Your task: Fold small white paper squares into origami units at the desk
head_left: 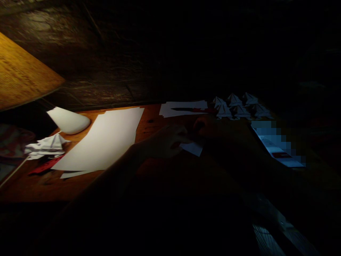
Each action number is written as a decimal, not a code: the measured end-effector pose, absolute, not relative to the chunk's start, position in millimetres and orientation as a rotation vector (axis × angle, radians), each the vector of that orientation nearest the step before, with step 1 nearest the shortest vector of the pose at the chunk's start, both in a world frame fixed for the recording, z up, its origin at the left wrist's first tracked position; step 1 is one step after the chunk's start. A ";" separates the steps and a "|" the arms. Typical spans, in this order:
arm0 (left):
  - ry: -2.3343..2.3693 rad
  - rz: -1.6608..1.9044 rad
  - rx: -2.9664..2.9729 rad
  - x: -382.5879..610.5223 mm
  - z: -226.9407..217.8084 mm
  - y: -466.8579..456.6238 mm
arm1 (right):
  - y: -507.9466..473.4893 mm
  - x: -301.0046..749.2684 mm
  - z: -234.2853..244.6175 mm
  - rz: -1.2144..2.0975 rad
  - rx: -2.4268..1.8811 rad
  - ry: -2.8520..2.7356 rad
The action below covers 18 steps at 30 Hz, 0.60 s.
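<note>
- The small white piece of paper, flat-faced with a pointed lower corner (193, 148), is over the middle of the wooden table, between the person's hands.
- The left hand (169, 140) reaches in with bent fingers at the paper's left edge; too dark to tell whether they pinch it or merely rest there.
- The right hand (206, 125) is just above and beyond the paper, mostly lost in shadow – I cannot tell how its fingers stand.
- What could go wrong: in such poor light a crease could land off its line, and a loose hold could let the paper slip or skew.
- Beyond the hands, a slim dark pointed tool with a red handle (182, 109) lies on a few cut white sheets (166, 109); a careless reach that way might catch the point.
- Right of these stand peaked white folded-paper shapes (233, 111) in two rows; a sleeve or forearm could knock them.
- To the left, large white sheets (114, 131) overlap on the brown wooden table (150, 124), near a rounded white lamp base (71, 121) and more folded white paper (50, 146).
- Writing: the lit bluish phone (274, 144) shows a dark red block – its lettering is unreadable, and part is pixelated. No brand can be read.
</note>
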<state>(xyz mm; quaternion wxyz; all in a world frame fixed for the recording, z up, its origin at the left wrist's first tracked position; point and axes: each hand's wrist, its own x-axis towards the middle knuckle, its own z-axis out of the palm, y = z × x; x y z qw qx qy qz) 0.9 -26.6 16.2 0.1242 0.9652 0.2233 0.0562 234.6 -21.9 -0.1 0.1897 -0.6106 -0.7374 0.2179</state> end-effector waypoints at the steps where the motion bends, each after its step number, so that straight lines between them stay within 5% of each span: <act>1: 0.644 0.169 2.815 1.0 16.2 -26.3 | -20.0 236.2 -1.7 0.610 -1.700 -2.088; 18: 0.608 0.192 2.808 0.9 15.2 -25.8 | -24.7 239.6 5.6 0.653 -1.705 -2.093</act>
